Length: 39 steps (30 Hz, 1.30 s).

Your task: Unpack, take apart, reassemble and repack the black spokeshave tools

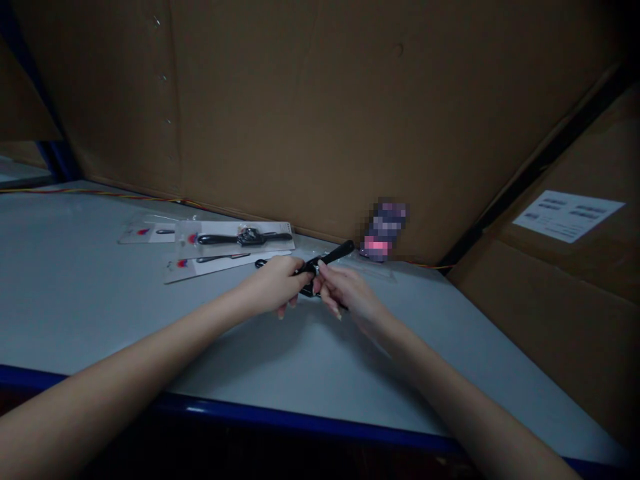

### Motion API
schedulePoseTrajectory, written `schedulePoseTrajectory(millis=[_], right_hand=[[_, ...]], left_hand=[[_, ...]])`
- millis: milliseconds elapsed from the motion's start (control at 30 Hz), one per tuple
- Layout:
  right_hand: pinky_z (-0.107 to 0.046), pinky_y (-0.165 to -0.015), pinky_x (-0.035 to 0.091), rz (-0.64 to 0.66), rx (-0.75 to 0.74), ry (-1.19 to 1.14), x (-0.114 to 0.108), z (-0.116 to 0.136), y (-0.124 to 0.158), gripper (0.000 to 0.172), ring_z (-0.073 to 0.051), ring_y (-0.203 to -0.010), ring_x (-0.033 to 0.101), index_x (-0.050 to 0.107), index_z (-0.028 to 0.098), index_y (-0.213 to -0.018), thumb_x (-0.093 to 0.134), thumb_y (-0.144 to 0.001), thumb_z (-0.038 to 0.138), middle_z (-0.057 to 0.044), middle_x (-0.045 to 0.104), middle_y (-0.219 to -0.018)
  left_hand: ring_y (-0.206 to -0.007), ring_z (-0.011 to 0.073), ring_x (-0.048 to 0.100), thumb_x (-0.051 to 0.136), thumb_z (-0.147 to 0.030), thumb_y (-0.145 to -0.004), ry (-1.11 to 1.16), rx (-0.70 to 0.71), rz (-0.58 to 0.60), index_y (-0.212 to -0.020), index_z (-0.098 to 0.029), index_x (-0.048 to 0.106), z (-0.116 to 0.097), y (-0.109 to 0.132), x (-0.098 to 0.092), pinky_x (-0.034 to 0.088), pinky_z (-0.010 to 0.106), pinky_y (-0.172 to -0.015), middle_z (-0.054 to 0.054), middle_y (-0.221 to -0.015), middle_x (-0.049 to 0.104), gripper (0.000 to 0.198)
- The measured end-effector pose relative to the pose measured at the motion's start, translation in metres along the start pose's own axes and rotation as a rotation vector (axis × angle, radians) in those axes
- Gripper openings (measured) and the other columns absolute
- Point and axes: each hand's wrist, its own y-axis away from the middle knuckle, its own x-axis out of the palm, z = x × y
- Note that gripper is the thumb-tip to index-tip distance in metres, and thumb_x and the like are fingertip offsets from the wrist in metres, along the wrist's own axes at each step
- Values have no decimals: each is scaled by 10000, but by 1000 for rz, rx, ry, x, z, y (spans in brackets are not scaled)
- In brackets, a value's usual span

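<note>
A black two-handled tool that looks like a spokeshave (pixel 343 252) is held above the tabletop between my two hands. My left hand (pixel 275 283) grips it from the left near its middle, the fingers closed round it. From the right, my right hand (pixel 350 290) is closed at the middle part, thumb and finger pinched by a small shiny spot too tiny to make out. One handle points up to the right; my fingers hide much of the body. Just behind, a carded pack (pixel 227 244) shows a similar black tool.
More carded packs (pixel 175 270) lie partly overlapped at the back left. A phone-like object (pixel 384 230), blurred out, leans on the cardboard wall (pixel 300 120). A labelled box (pixel 565 267) borders the right. The grey table (pixel 240 373) has a blue front edge; thin wires run along its back.
</note>
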Motion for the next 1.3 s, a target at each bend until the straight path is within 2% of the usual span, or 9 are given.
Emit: schedulePoseTrajectory(millis=[167,300,400,633,800,867,1067,1167,1300], right_hand=[[-221,-475,276,-421,-341,582,-2,-3,3,276,-101,-473,424,477,199,-750,440,-847,455,44,471,-542],[-263,-586,284,-425,-543,1077,-4,5,8,223,-137,-565,470,489,187,-800,352,-909,325,-14,577,-657],[-275,-617,274,-387,-624,1228,-7,10,9,238,-149,-573,480,495,178,-796,389,-892,368,-19,594,-643],[-279,-594,259,-308,-617,1247,-9,12,7,271,-143,-554,478,506,182,-716,376,-897,337,-22,588,-617],[-245,-492,266,-251,-325,574,-3,3,2,431,-119,-464,422,471,197,-593,296,-903,440,24,453,-471],[-236,-467,261,-261,-261,439,-2,0,1,425,-111,-441,386,477,198,-593,335,-880,478,42,404,-448],[-235,-523,293,-425,-444,789,-4,3,7,182,-125,-519,468,507,208,-844,398,-883,348,27,529,-591],[-254,-586,308,-425,-567,1026,-6,7,11,207,-139,-563,488,538,199,-826,376,-894,310,-3,585,-639],[-263,-579,298,-418,-632,1164,-7,10,12,242,-138,-509,445,555,173,-835,452,-852,391,1,561,-567]], left_hand=[[-279,76,453,400,-375,-845,111,-61,24,-740,-172,460,-1,-4,0,315,169,-286,-51,-481,520,237],[-268,70,445,410,-354,-846,157,-85,51,-698,-170,437,-2,-5,0,305,163,-278,-55,-466,513,238],[-264,74,442,407,-328,-843,156,-87,52,-693,-170,438,-2,-5,0,309,172,-278,-54,-465,509,220],[-271,85,445,408,-378,-848,153,-95,89,-712,-166,450,-2,-4,1,309,187,-283,-44,-460,512,255],[-269,83,437,394,-313,-849,135,-96,105,-766,-161,481,-5,-2,2,318,185,-282,-52,-468,512,194],[-267,80,435,403,-309,-846,139,-95,99,-766,-163,479,-6,-2,1,314,180,-278,-55,-473,511,183],[-272,70,432,420,-323,-842,195,-86,108,-696,-165,443,-3,-4,1,301,163,-278,-55,-455,494,216],[-269,67,426,425,-332,-841,209,-83,110,-700,-165,449,-2,-5,1,295,162,-278,-60,-451,488,220],[-270,68,421,431,-336,-842,221,-87,108,-725,-166,453,-1,-5,0,300,166,-281,-63,-455,491,207]])
